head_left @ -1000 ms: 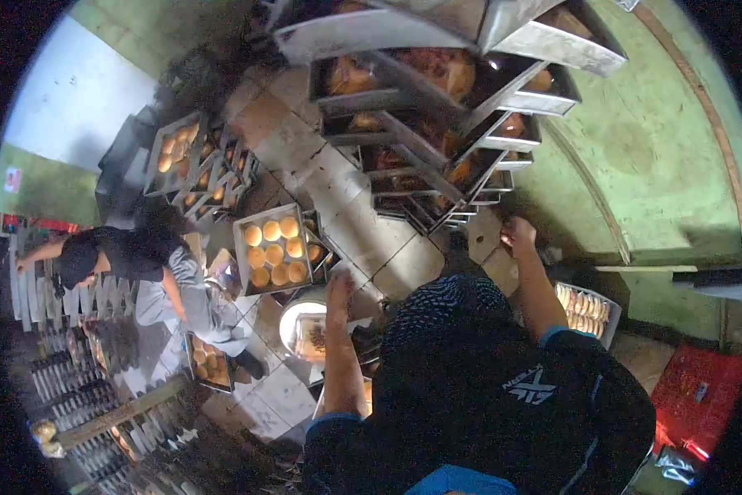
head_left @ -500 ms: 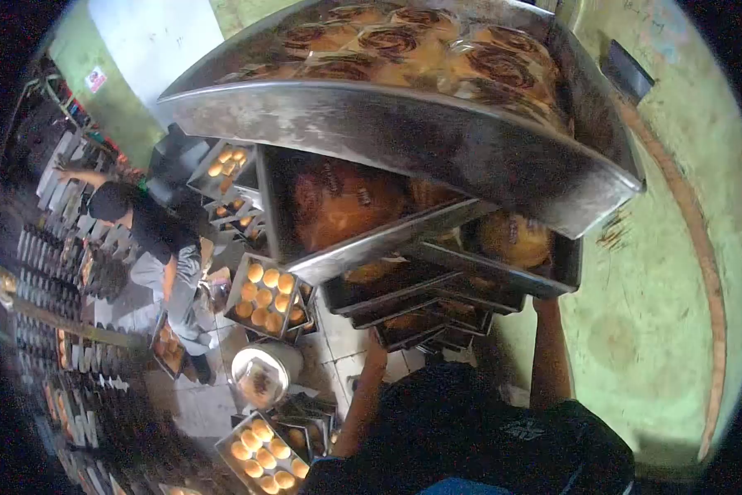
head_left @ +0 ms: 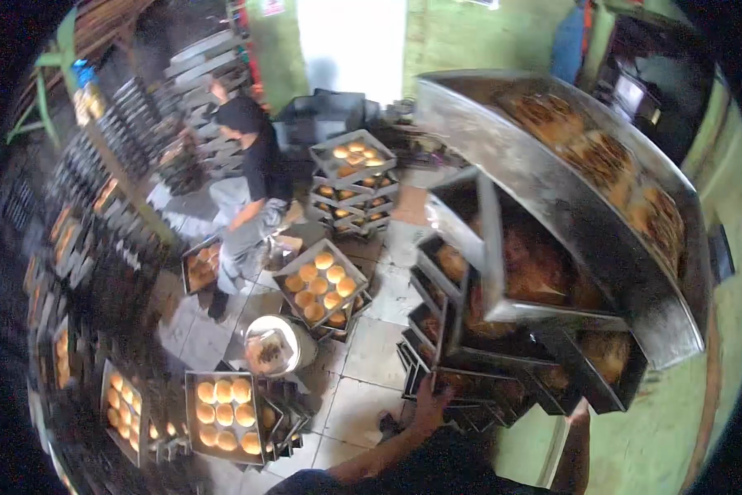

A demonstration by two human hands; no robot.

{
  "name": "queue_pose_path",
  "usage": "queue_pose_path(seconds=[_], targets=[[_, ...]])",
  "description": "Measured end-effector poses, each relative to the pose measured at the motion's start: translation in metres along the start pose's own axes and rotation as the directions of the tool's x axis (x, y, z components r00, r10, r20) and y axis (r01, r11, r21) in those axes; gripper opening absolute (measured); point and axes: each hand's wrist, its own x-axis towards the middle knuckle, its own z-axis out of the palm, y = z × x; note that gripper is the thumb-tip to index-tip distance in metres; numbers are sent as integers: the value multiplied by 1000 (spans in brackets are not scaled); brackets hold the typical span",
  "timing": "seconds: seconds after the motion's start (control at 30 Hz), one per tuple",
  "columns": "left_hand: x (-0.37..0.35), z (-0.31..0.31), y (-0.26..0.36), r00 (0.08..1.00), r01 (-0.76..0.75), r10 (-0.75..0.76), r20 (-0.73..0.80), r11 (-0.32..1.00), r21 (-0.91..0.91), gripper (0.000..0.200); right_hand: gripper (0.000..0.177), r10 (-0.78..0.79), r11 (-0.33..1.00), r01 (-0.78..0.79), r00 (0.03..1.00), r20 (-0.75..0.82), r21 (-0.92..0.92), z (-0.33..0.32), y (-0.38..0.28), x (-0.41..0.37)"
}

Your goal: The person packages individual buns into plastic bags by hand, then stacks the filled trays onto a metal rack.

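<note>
Head view: a tall, staggered stack of metal trays (head_left: 570, 203) fills the right half of the scene, directly in front of the wearer. The topmost tray sits tilted across the others and holds bread (head_left: 606, 161) with dark markings on top. Further loaves are visible in the trays beneath.

The wearer's hands are apart, one on each side of the lower end of the stack. The left hand (head_left: 430, 402) is against the left-hand edges of the lower trays; whether its fingers are closed on a rim cannot be told. The right hand (head_left: 580, 412) is just below a tray corner on the other side; its fingers are largely hidden, so its grip cannot be established.

To the left of the stack, on the tiled floor (head_left: 373, 363), stand a white bucket (head_left: 306, 355), a tray of nine round buns (head_left: 344, 263) just beyond it, and a second nine-bun tray (head_left: 192, 425) at lower left. A co-worker in a dark top (head_left: 262, 169) stands bent among further stacks on the far left.
</note>
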Motion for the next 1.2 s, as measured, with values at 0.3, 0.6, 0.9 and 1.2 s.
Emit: queue_pose_path(seconds=[0.3,0.6,0.9,1.2], targets=[[20,4,-76,940,-105,51,-336,984,-143,63,89,81,994,-89,991,110,68,-9,24,-10],[227,-99,-60,983,68,-35,-183,982,175,68,55,-16,995,8,997,-75,-100,101,55,-12],[178,39,175,953,302,-300,45,951,-70,81,48,2,996,26,946,-325,81,274,94,43],[226,64,208,875,461,-416,-249,873,162,74,40,-77,996,88,908,-413,6,368,74,46]])
